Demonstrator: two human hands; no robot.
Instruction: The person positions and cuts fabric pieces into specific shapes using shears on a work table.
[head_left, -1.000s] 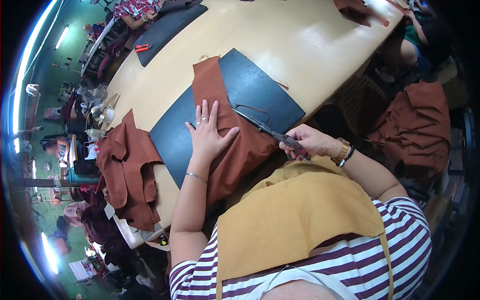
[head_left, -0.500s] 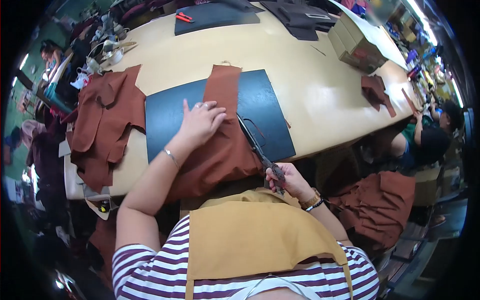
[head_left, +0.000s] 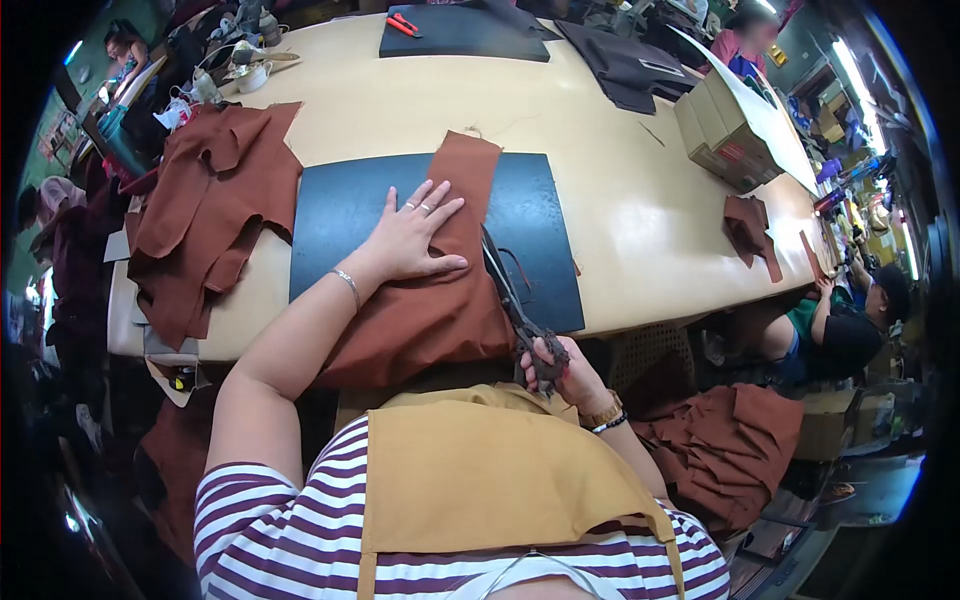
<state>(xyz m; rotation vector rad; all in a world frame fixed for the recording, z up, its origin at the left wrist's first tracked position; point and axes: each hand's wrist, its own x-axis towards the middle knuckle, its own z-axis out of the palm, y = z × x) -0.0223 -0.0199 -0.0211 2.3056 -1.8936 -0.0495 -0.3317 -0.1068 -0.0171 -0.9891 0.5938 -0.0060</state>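
My left hand [head_left: 410,242] lies with its fingers spread on a rust-brown piece of fabric [head_left: 430,320]. A narrow strip of the fabric reaches away from me over a dark blue cutting mat [head_left: 345,215], and its wider part hangs over the table's near edge. Shears with cloth-wrapped handles [head_left: 541,362] are gripped in my right hand [head_left: 575,378]. Their blades point away from me along the fabric's right edge, over the mat. Whether fabric lies between the blades I cannot tell.
More brown fabric [head_left: 215,190] lies at left, with a smaller scrap [head_left: 747,232] at right. A cardboard box [head_left: 722,135], a dark mat with a red-handled tool [head_left: 403,25] and dark fabric [head_left: 620,65] are farther back. Crumpled fabric [head_left: 725,445] sits low right. A person [head_left: 840,320] is beyond the right edge.
My left hand has turned, its fingers now more spread and pointing farther away from me. My right hand and the shears sit slightly lower and left in view. The camera view has shifted.
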